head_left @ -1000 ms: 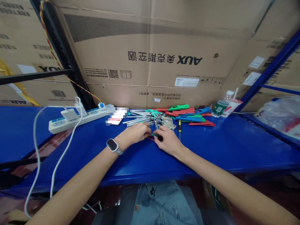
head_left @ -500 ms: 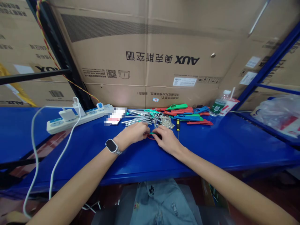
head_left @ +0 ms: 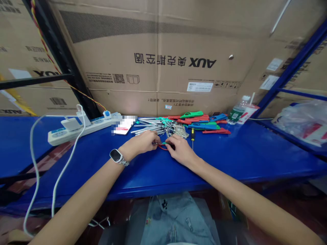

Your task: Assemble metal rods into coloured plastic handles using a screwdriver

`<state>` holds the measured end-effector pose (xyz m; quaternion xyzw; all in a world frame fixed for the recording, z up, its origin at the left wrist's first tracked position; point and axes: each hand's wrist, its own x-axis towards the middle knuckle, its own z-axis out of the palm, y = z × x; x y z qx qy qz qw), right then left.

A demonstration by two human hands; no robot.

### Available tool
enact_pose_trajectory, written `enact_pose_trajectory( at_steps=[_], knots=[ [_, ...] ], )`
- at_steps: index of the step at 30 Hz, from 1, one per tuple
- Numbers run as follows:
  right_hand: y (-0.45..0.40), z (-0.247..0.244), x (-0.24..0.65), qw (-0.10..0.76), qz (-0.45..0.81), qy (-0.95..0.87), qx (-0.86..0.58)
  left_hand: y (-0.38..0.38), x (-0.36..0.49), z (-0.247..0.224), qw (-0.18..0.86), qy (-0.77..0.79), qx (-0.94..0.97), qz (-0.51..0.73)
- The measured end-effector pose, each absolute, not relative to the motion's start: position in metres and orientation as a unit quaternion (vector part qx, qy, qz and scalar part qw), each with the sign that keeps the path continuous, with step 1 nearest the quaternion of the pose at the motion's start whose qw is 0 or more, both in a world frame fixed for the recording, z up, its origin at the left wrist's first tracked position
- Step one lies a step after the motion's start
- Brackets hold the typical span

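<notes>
My left hand [head_left: 146, 143] and my right hand [head_left: 182, 149] face each other just above the near side of the pile, fingers closed in a pinch. Between them is a small red plastic part [head_left: 162, 147] with a green piece [head_left: 165, 143] on it. My right fingers grip the green end. At my left fingertips a thin silvery bit shows, mostly covered by the fingers. Just beyond lie metal tubes [head_left: 146, 128] with thin wires and small clear parts [head_left: 180, 130]. A yellow-and-black screwdriver [head_left: 192, 134] rests right of my right hand.
Red, green and blue lighter-handle shells [head_left: 204, 126] are heaped at the back right. Behind them stand a bottle [head_left: 234, 114] and a cup [head_left: 246, 114]. A white power strip [head_left: 76, 131] with cables lies left, near a white card [head_left: 125, 125]. Cardboard [head_left: 163, 41] backs the blue table [head_left: 230, 163].
My left hand has drawn slightly left, and a little more of the red part shows between the hands. The whole view has shifted slightly.
</notes>
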<state>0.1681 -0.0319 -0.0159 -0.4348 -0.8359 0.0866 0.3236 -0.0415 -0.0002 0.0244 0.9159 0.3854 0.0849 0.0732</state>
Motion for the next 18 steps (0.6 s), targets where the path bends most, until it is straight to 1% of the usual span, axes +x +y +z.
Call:
enact_pose_trajectory(
  at_steps=[3, 6, 8, 12, 18],
  knots=[
    [-0.032, -0.015, 0.168, 0.319, 0.087, -0.836, -0.437, -0.006, -0.035, 0.029, 0.006, 0.404, 0.913, 0.059],
    [-0.032, -0.014, 0.168, 0.324, 0.089, -0.834, -0.437, -0.011, -0.029, 0.033, -0.03, 0.404, 0.912, 0.058],
    [-0.032, -0.013, 0.168, 0.33, 0.095, -0.832, -0.436, -0.011, -0.029, 0.033, -0.028, 0.403, 0.912, 0.075],
    [-0.033, -0.013, 0.167, 0.333, 0.099, -0.829, -0.438, -0.004, -0.033, 0.026, 0.012, 0.409, 0.905, 0.12],
    [-0.037, -0.01, 0.163, 0.299, 0.061, -0.833, -0.461, 0.001, -0.037, 0.018, 0.029, 0.409, 0.903, 0.131]
  ],
)
